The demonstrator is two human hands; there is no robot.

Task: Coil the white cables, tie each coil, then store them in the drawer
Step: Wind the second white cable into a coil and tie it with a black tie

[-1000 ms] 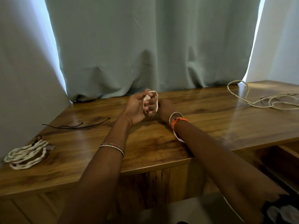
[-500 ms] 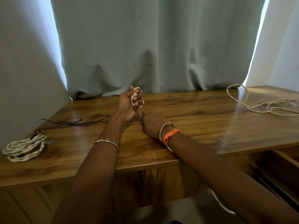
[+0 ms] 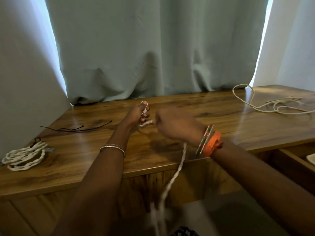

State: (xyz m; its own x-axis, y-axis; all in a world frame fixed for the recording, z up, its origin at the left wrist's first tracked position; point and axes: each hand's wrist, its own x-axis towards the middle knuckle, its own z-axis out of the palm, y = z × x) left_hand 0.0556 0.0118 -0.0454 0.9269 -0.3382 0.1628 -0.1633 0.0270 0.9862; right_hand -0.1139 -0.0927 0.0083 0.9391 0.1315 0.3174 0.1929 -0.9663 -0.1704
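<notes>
Dim room, daylight at curtain (image 3: 153, 48) edges, motion-blurred right hand (image 3: 177, 125).

Domestic room, likely a home: pale green curtain (image 3: 153, 48) over a lit window, polished wooden counter (image 3: 221, 126) with drawer (image 3: 293, 160).

left wrist: thin beaded bangle (image 3: 112, 148), multicolour
right wrist: metallic bangle (image 3: 204, 138) plus orange braided band (image 3: 212, 143)
sleeves: bare forearms, both arms

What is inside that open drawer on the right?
Only a pale, whitish thing shows at the picture's edge inside the drawer; what it is cannot be told. The desktop covers the rest.
</notes>
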